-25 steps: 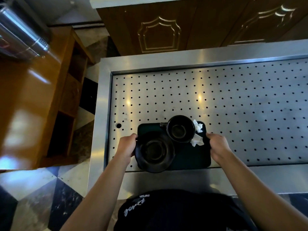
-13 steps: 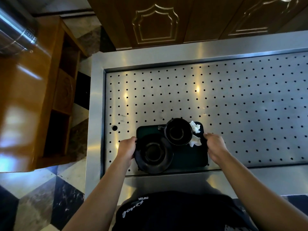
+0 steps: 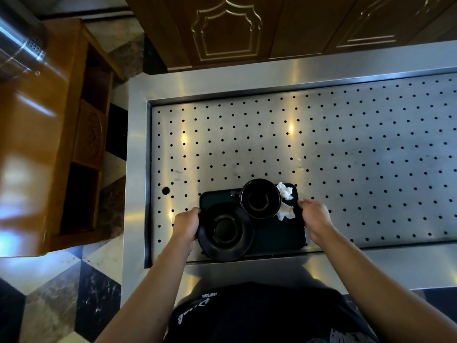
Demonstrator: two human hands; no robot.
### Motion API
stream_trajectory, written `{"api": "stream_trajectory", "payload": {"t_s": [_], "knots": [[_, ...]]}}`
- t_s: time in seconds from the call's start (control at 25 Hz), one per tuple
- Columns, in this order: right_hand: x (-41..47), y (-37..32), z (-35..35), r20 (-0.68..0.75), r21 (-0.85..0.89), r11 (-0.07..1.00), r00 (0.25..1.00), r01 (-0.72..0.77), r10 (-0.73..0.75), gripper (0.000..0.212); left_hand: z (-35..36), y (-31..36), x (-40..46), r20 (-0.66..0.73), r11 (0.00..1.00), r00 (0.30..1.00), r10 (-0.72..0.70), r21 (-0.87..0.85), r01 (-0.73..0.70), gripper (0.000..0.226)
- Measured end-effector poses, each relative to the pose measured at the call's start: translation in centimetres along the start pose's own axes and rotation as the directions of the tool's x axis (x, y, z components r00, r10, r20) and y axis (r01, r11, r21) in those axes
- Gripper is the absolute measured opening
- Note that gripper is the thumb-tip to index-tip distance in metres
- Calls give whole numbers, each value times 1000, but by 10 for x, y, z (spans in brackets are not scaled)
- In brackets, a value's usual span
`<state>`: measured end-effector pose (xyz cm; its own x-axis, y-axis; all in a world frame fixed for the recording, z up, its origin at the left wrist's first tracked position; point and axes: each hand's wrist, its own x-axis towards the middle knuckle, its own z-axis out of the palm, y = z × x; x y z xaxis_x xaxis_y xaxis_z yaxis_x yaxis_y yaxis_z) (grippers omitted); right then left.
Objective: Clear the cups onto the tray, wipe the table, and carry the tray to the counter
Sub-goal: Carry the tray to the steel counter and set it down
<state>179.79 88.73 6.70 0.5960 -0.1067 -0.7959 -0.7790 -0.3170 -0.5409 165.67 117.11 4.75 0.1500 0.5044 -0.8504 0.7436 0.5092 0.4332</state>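
Observation:
A dark rectangular tray [image 3: 277, 237] lies at the near edge of a perforated steel counter [image 3: 346, 157]. On it stand a black cup [image 3: 261, 198] with its handle to the left, a black saucer [image 3: 225, 230] hanging over the tray's front left, and crumpled white tissues [image 3: 285, 201] at the right. My left hand [image 3: 186, 225] is shut on the tray's left edge beside the saucer. My right hand [image 3: 314, 219] grips the tray's right edge.
The counter has a raised steel rim [image 3: 137, 169] and a drain hole [image 3: 165, 190] at the left. Brown cabinet doors [image 3: 227, 30] stand behind it. A wooden shelf unit [image 3: 61, 134] and a steel cylinder [image 3: 19, 43] are at the left, over a checkered tile floor [image 3: 61, 293].
The view has shifted slightly toward the counter. The tray with cup, saucer and tissues sits a little lower on the steel surface, both hands still on its edges.

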Motion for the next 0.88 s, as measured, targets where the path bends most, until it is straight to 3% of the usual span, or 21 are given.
{"api": "stream_trajectory", "payload": {"t_s": [0.56,0.88], "knots": [[0,16,-2,-23,-30,1000,1000,-9,8,26,-5,-10,-5,22,1000,1000,9,-3,-9,20],[-2,15,1,-94,-205,978,996,-21,1,19,-16,-18,-15,27,999,999,48,22,-48,17]]}}
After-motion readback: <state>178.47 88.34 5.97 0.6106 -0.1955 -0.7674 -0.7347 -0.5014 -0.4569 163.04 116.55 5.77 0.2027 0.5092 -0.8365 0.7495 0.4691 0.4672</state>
